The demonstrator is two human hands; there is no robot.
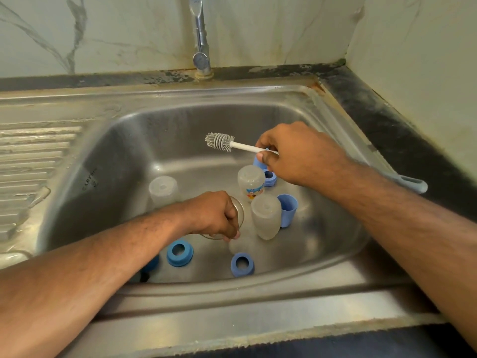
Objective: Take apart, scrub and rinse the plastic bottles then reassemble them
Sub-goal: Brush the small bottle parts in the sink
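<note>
The left hand (215,215) reaches low into the sink (124,140), its grip curled by the drain; whether it holds anything I cannot tell. Just left stands an upturned clear bottle (164,189), likely draining; blue collars (180,253) lie nearer the person. Right of it stand two more bottles (265,215). Above them, the right hand (296,156) pinches a brush (220,141), head clear, ready for scrubbing.

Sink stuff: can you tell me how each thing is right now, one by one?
Tap: off, no water running.
Brush: held above the basin by the right hand.
Left hand: fingers curled over the drain, what it holds is unclear.
Printed bottle: capless, tilted.
Frosted bottles: upside down.
Blue rings: off, lying loose.
Blue cup: on its side.
</note>
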